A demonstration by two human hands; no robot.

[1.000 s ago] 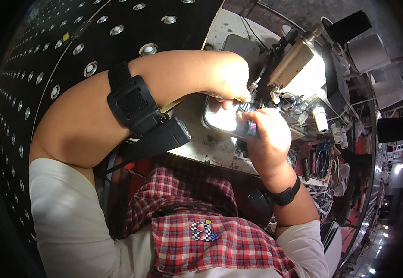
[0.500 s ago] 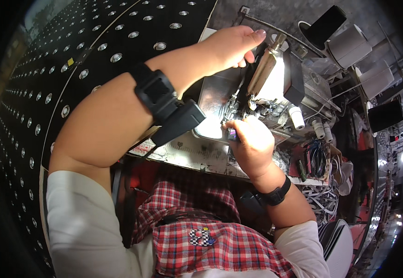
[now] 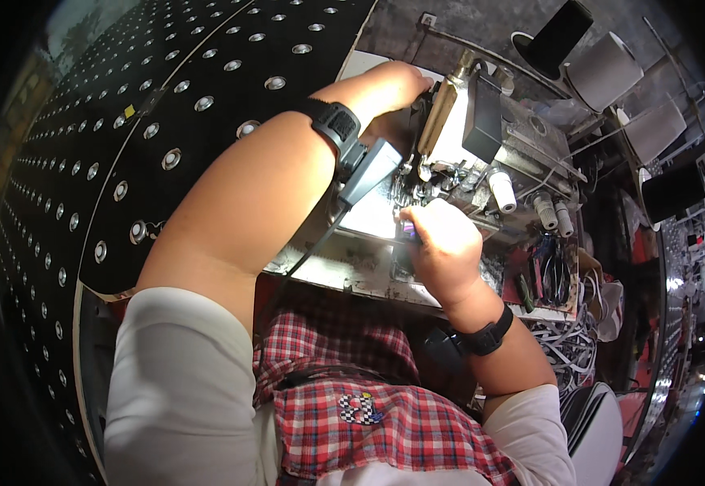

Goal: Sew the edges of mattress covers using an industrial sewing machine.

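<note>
A sewing machine (image 3: pixel 488 121) with a lit, pale head stands in front of me. My left hand (image 3: pixel 401 85) reaches to the far left side of this head, beside its upright metal post (image 3: pixel 462 65). Its fingers are turned away and mostly hidden, so any hold on something does not show. My right hand (image 3: pixel 447 235) is closed near the needle area, thumb and forefinger pinched at a small dark object with a purple gleam (image 3: pixel 409 230), too small to name. Glare washes out the bright machine plate (image 3: pixel 366 212) beside it.
White thread cones (image 3: pixel 606 71) and black ones (image 3: pixel 557 36) stand on a rack at the back right. Tools (image 3: pixel 555 271) lie right of my right hand, above a heap of white strips (image 3: pixel 567 348). A black panel with shiny studs (image 3: pixel 204 103) fills the left.
My left hand has come down and in against the machine head's left side, its fingers passing out of sight. My right hand stays nearly in place, still pinched.
</note>
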